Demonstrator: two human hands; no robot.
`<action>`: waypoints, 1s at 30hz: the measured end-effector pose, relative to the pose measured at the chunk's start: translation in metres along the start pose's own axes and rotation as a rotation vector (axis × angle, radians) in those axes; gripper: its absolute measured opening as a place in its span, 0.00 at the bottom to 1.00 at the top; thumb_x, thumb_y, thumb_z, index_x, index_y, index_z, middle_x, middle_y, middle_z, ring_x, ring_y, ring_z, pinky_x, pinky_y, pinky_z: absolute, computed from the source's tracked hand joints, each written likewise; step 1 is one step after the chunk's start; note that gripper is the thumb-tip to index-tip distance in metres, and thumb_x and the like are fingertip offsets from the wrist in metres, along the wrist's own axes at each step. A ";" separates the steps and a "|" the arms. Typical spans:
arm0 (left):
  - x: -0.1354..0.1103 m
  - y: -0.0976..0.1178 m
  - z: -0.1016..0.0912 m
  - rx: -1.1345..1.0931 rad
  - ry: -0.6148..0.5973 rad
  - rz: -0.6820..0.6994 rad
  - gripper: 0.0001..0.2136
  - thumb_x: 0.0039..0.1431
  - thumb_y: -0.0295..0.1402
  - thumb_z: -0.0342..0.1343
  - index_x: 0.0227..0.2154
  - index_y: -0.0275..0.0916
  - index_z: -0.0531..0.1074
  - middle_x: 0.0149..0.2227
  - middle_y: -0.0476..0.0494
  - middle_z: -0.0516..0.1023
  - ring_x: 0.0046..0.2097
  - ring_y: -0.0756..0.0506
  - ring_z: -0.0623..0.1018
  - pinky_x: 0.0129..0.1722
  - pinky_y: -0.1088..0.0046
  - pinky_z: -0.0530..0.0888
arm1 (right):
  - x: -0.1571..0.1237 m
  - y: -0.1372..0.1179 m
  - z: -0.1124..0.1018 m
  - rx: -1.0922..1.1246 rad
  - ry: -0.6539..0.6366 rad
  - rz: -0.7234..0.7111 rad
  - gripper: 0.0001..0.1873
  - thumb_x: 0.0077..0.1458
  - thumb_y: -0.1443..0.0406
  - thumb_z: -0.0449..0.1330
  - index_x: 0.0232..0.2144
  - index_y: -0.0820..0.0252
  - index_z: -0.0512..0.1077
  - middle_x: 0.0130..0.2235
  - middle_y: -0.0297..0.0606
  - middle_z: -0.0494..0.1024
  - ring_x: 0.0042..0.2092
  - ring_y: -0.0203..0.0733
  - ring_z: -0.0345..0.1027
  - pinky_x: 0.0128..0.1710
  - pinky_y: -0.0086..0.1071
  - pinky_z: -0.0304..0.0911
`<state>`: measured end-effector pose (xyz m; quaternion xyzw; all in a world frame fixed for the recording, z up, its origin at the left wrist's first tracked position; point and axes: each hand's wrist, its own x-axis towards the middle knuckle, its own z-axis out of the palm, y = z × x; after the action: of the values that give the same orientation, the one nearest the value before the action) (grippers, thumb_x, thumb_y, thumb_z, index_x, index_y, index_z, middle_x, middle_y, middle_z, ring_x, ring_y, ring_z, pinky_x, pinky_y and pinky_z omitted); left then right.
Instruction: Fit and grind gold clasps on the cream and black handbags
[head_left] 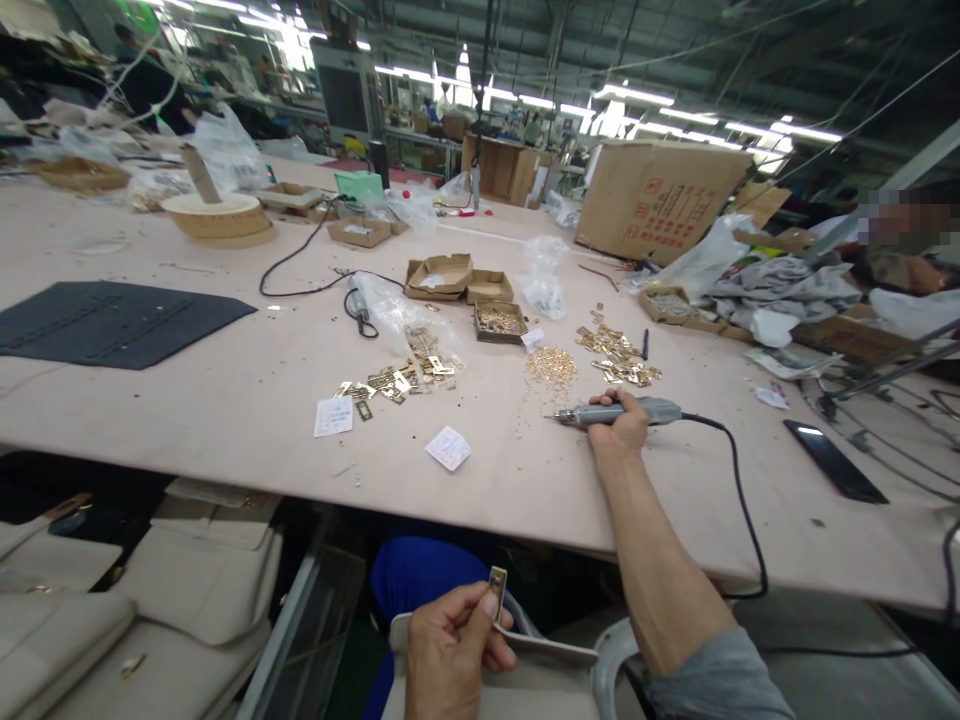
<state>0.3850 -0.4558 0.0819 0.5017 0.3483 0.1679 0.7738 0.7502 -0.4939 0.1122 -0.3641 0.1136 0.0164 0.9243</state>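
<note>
My right hand (621,428) is wrapped round a grey electric screwdriver (661,410), held level just over the table. Its bit points left, near a heap of tiny gold screws (551,367). Low in the view, my left hand (450,650) pinches a small gold metal fitting (497,580) between thumb and fingers. The fitting stands at the edge of a beige bag piece (544,680) by my lap; whether it is fastened there I cannot tell. Gold metal plates lie in two piles, one to the left (394,380) and another to the right (619,355) of the screws.
Small cardboard boxes (500,318) stand behind the screws. Paper labels (448,448) lie in front. A black phone (834,460) and the screwdriver's cord (739,480) are at right. A dark panel (112,322) lies at left; beige bags (202,570) are stacked below the table edge.
</note>
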 end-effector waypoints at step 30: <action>-0.003 0.000 0.001 0.022 0.006 0.007 0.22 0.55 0.52 0.67 0.32 0.33 0.83 0.21 0.41 0.81 0.19 0.48 0.77 0.21 0.79 0.72 | 0.000 0.006 0.004 -0.009 0.011 -0.030 0.07 0.53 0.71 0.61 0.32 0.60 0.64 0.31 0.31 0.72 0.26 0.29 0.63 0.27 0.25 0.70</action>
<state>0.3839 -0.4581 0.0836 0.5109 0.3505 0.1684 0.7667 0.7499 -0.4871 0.1112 -0.3702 0.1132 0.0011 0.9220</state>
